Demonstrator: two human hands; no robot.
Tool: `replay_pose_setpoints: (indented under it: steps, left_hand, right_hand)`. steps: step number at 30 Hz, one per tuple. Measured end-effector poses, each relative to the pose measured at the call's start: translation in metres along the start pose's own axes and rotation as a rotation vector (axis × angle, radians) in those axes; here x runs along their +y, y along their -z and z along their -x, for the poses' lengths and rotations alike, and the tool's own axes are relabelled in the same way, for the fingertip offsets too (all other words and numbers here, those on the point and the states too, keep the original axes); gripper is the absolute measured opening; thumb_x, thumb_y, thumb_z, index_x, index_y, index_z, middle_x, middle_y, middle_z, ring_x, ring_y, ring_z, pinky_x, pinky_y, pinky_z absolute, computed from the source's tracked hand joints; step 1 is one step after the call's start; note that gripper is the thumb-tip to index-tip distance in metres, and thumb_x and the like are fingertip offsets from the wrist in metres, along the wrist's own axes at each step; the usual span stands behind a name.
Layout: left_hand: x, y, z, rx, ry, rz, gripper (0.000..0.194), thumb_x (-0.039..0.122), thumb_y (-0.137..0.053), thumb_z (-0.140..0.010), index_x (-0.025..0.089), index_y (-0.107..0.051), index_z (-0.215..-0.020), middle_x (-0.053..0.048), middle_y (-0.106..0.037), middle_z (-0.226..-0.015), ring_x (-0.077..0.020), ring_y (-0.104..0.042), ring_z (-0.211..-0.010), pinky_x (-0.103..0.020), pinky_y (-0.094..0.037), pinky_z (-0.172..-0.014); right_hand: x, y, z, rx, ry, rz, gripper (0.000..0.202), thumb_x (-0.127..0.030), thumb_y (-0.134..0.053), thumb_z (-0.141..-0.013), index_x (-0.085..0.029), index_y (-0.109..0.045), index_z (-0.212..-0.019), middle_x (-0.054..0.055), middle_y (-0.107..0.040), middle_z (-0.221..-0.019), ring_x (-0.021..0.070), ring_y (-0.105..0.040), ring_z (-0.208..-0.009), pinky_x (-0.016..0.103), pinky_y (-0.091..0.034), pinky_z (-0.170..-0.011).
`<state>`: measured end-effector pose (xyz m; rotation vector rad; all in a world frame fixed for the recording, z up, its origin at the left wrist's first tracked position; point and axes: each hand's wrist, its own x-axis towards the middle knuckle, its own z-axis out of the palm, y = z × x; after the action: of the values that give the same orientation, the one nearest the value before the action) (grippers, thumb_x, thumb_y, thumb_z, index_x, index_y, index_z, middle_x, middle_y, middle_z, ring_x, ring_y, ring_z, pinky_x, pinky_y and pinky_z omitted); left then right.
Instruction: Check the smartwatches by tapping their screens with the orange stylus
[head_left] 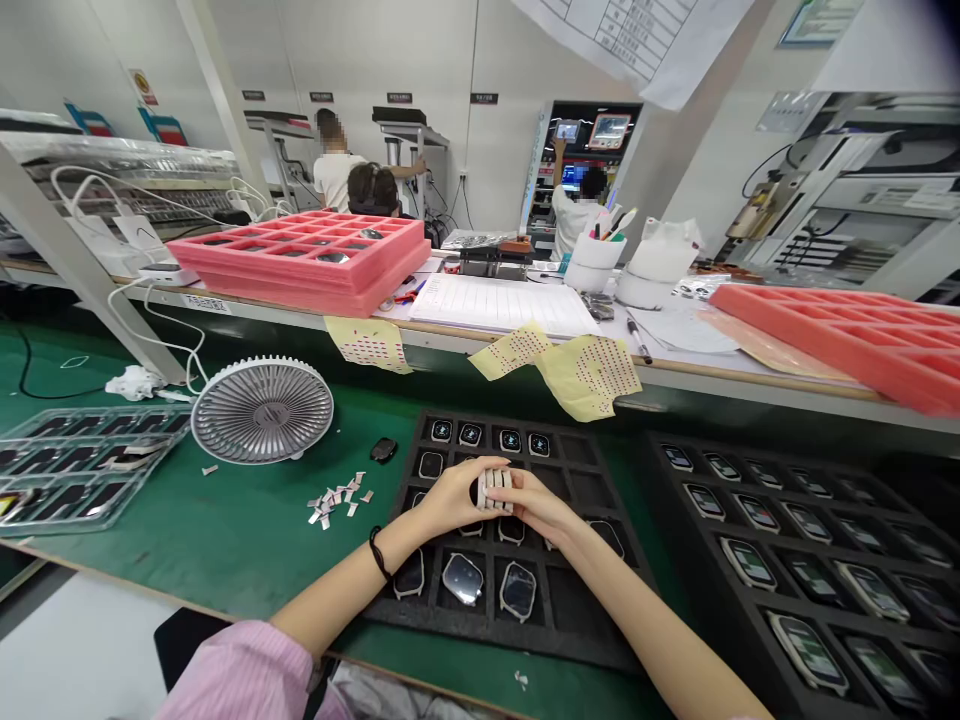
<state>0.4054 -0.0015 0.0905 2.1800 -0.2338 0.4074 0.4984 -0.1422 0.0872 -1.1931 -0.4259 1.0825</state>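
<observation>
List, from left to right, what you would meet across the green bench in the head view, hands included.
Clear plastic tray, grey fan, small scattered tabs, small dark device, left hand, held stack, right hand, far-right foam tray.

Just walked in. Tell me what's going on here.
A person holds a small stack of pale-edged pieces between the left hand and the right hand, over a black compartment tray. Four watches with lit screens sit in its back row, and more watches lie in other compartments. A second black tray of watches stands to the right; to the left are small scraps and a fan.
</observation>
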Motion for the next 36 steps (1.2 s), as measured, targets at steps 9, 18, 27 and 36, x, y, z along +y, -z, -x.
replay_pose_setpoints:
  steps: [9,18,27,36]
  left_hand:
    - [-0.005,0.006,-0.006,0.169,0.223,0.269,0.058,0.032,-0.083,-0.061,0.018,-0.058,-0.112,-0.008,-0.067,-0.106,-0.0219,-0.065,-0.094,-0.036,-0.051,-0.088]
    - [-0.009,0.006,-0.009,0.183,0.750,1.076,0.045,0.015,-0.078,-0.069,0.016,-0.063,-0.111,-0.004,-0.064,-0.087,-0.0087,-0.057,-0.071,-0.019,-0.039,-0.058]
    - [-0.011,0.016,-0.009,0.133,0.670,1.494,0.038,0.002,-0.055,-0.073,0.010,-0.067,-0.108,-0.012,-0.067,-0.105,-0.0135,-0.061,-0.080,-0.021,-0.041,-0.062]
    - [-0.015,0.018,-0.009,0.216,0.598,1.430,0.042,0.001,-0.059,-0.064,0.015,-0.069,-0.103,-0.008,-0.067,-0.094,-0.0128,-0.058,-0.076,-0.022,-0.038,-0.059]
  right_hand:
    - [-0.006,0.013,-0.004,0.199,0.088,-0.114,0.042,-0.025,-0.089,-0.046,-0.016,-0.071,-0.082,0.007,-0.074,-0.078,0.0250,-0.071,-0.073,0.036,-0.058,-0.071]
    - [-0.006,0.019,-0.005,0.258,0.116,-0.176,0.042,-0.025,-0.090,-0.046,-0.016,-0.070,-0.081,0.007,-0.075,-0.079,0.0296,-0.072,-0.082,0.047,-0.056,-0.085]
    - [-0.007,0.015,-0.003,0.280,0.104,-0.151,0.043,-0.026,-0.090,-0.046,-0.015,-0.071,-0.083,0.008,-0.075,-0.081,0.0296,-0.072,-0.080,0.046,-0.056,-0.086]
    - [-0.006,0.014,-0.003,0.278,0.111,-0.134,0.045,-0.026,-0.090,-0.046,-0.015,-0.070,-0.085,0.008,-0.075,-0.082,0.0295,-0.072,-0.080,0.047,-0.056,-0.086]
